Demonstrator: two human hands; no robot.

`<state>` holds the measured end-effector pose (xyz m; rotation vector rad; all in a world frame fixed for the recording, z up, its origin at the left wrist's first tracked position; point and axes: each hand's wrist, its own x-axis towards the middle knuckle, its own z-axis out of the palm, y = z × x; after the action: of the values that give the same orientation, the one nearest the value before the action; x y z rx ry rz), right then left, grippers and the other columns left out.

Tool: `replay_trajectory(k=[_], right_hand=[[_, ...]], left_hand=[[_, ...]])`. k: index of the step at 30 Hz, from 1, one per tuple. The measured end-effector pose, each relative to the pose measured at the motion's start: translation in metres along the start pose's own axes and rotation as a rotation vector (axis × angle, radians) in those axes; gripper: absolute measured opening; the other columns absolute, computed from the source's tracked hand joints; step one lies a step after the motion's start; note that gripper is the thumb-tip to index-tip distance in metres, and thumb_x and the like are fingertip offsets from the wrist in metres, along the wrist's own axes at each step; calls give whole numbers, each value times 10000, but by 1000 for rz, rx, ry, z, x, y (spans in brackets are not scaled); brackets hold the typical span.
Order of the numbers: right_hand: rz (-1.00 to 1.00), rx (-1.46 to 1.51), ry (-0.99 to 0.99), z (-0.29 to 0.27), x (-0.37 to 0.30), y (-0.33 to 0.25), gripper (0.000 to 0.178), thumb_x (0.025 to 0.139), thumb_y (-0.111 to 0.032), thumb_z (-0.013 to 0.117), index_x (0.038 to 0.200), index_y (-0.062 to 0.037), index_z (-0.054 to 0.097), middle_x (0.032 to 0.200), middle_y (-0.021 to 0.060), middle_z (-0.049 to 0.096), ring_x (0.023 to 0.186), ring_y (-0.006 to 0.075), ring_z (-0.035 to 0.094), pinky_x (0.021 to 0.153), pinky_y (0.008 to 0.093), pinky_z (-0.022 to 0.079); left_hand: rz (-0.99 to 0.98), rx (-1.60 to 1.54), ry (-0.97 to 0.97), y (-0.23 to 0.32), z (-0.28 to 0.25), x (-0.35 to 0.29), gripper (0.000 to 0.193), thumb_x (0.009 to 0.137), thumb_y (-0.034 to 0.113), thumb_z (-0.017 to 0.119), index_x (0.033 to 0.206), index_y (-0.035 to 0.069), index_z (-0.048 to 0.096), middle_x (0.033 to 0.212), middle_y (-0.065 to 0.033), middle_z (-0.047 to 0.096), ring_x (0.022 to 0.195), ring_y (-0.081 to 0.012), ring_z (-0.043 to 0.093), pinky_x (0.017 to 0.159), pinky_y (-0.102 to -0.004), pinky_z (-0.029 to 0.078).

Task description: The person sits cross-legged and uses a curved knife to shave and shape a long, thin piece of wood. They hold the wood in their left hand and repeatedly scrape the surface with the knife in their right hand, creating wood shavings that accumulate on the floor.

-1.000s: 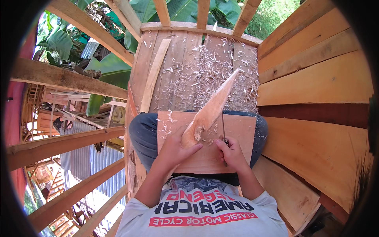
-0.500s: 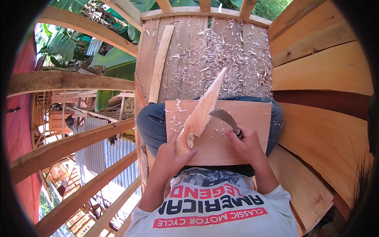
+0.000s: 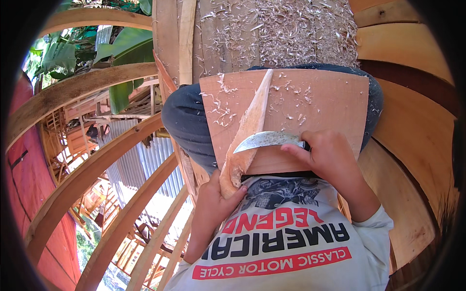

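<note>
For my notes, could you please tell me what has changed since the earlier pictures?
The curved knife in the right grip has swung left, its blade now over the carved wood. The wood has come toward the shirt, its tip at the board's far edge, no longer beyond. Nothing was let go: the left grip still holds the blunt end; the board stays across the legs.

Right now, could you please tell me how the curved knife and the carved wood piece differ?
The curved knife has a grey metal blade; the carved wood piece is pale tan. The knife lies crosswise, its tip to the left, while the wood piece runs lengthwise, its tip forward. The knife is in the right hand, the wood piece in the left hand. Both taper to a point.
</note>
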<state>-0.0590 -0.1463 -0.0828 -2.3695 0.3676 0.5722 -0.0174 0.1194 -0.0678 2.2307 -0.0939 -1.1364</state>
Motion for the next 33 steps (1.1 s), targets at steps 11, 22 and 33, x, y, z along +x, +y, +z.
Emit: replay_trajectory(k=[11,22,33], right_hand=[[42,-80,-67,5,4,-11,540,801,-533,612,662,-13,651,593,184,592,559,345,603,526,405,469],[-42,-259,131,12,13,-4,553,739,-588,643,644,-44,649,574,135,590,525,305,604,488,378,465],[237,-281,289,-35,36,25,573,777,-568,635,709,0,657,594,174,601,531,333,603,496,390,464]], left_hand=[[-108,138,6,-12,7,-1,672,761,373,733,1078,-49,317,814,-294,575,758,-454,620,627,-440,483],[-175,114,-49,-6,13,6,857,767,286,737,1312,-79,186,1031,-340,556,958,-462,602,821,-437,474],[-42,101,-34,-35,22,16,986,752,427,725,1353,-99,148,1147,-385,471,866,-467,617,714,-457,522]])
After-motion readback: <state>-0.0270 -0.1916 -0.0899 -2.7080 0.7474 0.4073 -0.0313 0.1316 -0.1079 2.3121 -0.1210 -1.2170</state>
